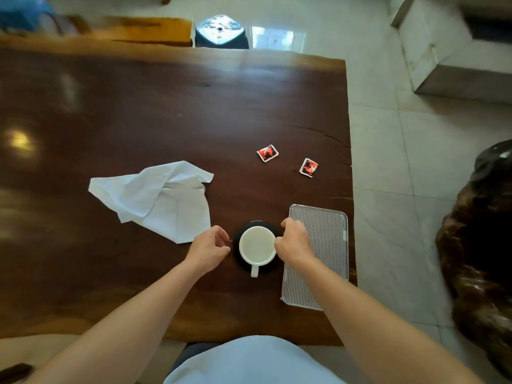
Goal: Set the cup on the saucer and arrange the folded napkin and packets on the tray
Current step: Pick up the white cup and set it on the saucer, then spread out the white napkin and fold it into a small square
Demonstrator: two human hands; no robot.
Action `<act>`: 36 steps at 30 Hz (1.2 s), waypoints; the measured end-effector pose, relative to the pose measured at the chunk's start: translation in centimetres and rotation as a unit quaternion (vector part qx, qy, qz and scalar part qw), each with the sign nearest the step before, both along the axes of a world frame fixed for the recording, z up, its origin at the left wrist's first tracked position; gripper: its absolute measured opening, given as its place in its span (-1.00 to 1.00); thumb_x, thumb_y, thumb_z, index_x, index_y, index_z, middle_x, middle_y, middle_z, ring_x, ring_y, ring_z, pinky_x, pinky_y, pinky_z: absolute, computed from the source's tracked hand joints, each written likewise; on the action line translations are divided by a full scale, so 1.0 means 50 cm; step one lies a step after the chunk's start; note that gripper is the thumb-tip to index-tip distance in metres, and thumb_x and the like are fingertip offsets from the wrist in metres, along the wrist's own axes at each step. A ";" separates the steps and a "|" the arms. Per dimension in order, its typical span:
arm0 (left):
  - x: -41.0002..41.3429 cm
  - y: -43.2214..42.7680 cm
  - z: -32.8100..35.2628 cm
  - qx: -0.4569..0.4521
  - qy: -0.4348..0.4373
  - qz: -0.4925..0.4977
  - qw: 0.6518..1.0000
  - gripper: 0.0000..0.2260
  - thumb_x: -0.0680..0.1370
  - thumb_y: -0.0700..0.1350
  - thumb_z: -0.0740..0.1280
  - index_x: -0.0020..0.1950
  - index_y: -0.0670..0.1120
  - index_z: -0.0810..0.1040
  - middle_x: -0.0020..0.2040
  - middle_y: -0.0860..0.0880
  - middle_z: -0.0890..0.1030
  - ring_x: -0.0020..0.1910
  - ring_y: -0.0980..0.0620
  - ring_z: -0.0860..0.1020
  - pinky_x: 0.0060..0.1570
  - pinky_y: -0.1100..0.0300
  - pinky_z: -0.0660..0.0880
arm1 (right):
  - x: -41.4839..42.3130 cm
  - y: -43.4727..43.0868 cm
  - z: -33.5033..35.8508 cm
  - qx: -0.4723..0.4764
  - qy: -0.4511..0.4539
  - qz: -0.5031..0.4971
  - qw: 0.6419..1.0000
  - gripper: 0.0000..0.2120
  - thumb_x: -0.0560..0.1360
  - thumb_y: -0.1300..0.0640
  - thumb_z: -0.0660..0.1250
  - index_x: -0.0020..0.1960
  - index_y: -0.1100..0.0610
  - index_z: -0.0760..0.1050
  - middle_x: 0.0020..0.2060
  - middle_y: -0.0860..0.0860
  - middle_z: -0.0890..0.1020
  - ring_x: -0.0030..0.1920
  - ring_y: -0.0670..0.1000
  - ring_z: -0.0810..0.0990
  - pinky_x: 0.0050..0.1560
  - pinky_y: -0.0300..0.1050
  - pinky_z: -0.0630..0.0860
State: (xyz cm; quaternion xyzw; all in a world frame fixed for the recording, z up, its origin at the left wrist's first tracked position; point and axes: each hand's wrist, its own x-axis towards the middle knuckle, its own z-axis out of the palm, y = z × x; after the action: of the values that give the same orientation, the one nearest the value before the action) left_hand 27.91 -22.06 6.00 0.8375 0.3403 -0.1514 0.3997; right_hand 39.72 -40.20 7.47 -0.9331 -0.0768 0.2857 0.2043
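The cup (257, 245) is seated on the dark saucer (237, 246) near the table's (138, 106) front edge, handle toward the person. The left hand (209, 249) is curled loosely beside the saucer, holding nothing; the right hand (294, 241) is touching the cup's rim, grip unclear. The tray (329, 236), by the right edge, is bare. The first step is judged complete. Next, the unfolded napkin (158, 196) must be folded; two packets (267, 153) (308, 167) lie beyond.

White cup (257, 245) sits upright on dark saucer (237, 254), handle nearward.
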 end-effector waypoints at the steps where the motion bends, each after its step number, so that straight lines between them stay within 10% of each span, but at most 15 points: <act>1: -0.006 0.012 0.010 0.006 -0.007 0.008 1.000 -0.89 0.52 -0.11 0.43 0.00 0.04 0.56 -0.15 0.04 0.62 -0.17 0.11 0.58 -0.25 0.25 0.49 | 0.007 0.014 0.008 0.004 -0.005 0.013 1.000 -0.63 0.51 0.24 0.28 0.31 0.12 0.45 0.20 0.07 0.50 0.17 0.11 0.53 0.04 -0.03 0.50; 23: -0.128 0.369 -0.054 0.007 0.064 0.027 0.998 -0.92 0.53 -0.12 0.33 -0.01 0.00 0.59 -0.05 0.01 0.62 -0.11 -0.03 0.62 -0.05 0.01 0.63 | -0.119 0.389 -0.081 -0.004 0.098 0.057 0.994 -0.66 0.56 0.13 0.26 0.32 0.11 0.48 0.15 0.07 0.61 0.08 0.07 0.59 0.13 0.02 0.58; 36: -0.084 0.541 -0.116 0.145 0.079 -0.111 0.980 -0.47 0.45 -0.36 0.34 0.36 0.03 0.42 0.32 -0.01 0.37 0.04 -0.10 0.56 -0.19 0.03 0.56 | -0.131 0.464 -0.150 -0.112 0.143 -0.031 0.983 -0.56 0.51 0.23 0.27 0.38 0.13 0.32 0.25 0.14 0.40 0.12 0.18 0.50 0.09 0.07 0.53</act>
State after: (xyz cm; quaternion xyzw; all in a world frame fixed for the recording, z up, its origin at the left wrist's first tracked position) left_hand 23.70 4.97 0.22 0.9044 0.2942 -0.2095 0.2271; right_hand 33.17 -17.02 -0.01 -0.9013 0.0142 0.4170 0.1161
